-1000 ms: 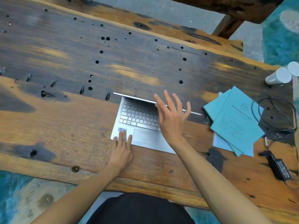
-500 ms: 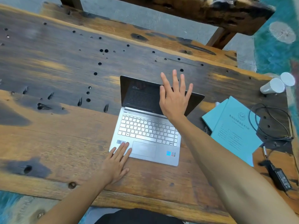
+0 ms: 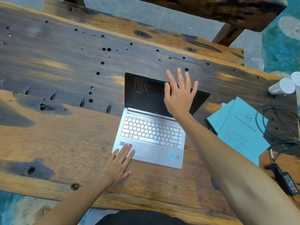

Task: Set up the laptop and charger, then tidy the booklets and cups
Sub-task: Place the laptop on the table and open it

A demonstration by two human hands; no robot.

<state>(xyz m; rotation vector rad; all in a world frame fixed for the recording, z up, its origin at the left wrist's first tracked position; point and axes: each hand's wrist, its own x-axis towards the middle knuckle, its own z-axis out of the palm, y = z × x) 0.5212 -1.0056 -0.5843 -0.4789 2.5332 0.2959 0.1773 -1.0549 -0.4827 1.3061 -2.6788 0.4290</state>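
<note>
A silver laptop (image 3: 151, 137) stands open in the middle of the wooden table (image 3: 65, 130), its screen dark. My right hand (image 3: 179, 96) is on the lid's top edge, thumb on the screen side, fingers spread over the back. Flat on the palm rest at the near left corner lies my left hand (image 3: 119, 163). Teal booklets (image 3: 240, 129) sit in a loose pile to the right. A black charger brick (image 3: 286, 182) and its coiled cable (image 3: 279, 125) are at the right edge. Two white cups (image 3: 282, 86) lie on their sides at the far right.
The table has many dark holes and knots across its far half. A dark wooden bench (image 3: 219, 10) stands beyond the far edge. The table's right edge runs close to the cups and the cable. Teal patterned floor shows at the right and lower left.
The laptop lid has swung from nearly shut to open, pushed back by my right hand. My left hand has stayed on the near left corner of the base.
</note>
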